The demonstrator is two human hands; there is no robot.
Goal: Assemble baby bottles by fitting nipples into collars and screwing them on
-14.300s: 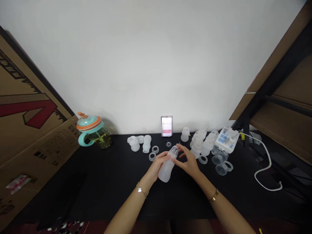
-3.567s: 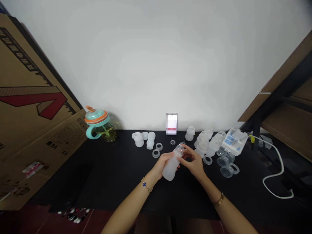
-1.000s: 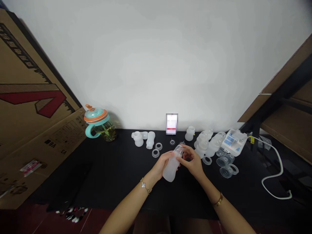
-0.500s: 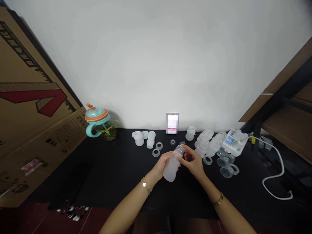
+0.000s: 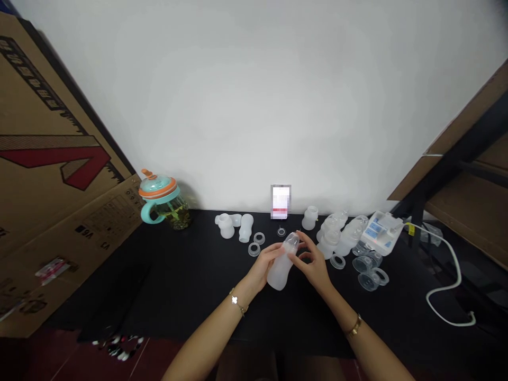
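A frosted translucent baby bottle (image 5: 283, 263) is tilted over the middle of the black table (image 5: 190, 280). My left hand (image 5: 262, 267) is wrapped round its body from the left. My right hand (image 5: 313, 262) is at the bottle's clear top end, thumb and fingers curled toward the neck and partly spread. Whether the right fingers grip the top or only touch it is unclear.
Loose clear rings (image 5: 256, 243), white bottle parts (image 5: 234, 226) and a cluster of bottles (image 5: 337, 233) lie along the back. A white device (image 5: 381, 231) with a cord (image 5: 452, 286) sits right. A teal-and-orange jug (image 5: 162, 203) stands left, beside cardboard boxes (image 5: 51, 174).
My right fingers have opened somewhat at the bottle's top and the bottle has shifted slightly up. My left hand keeps its hold.
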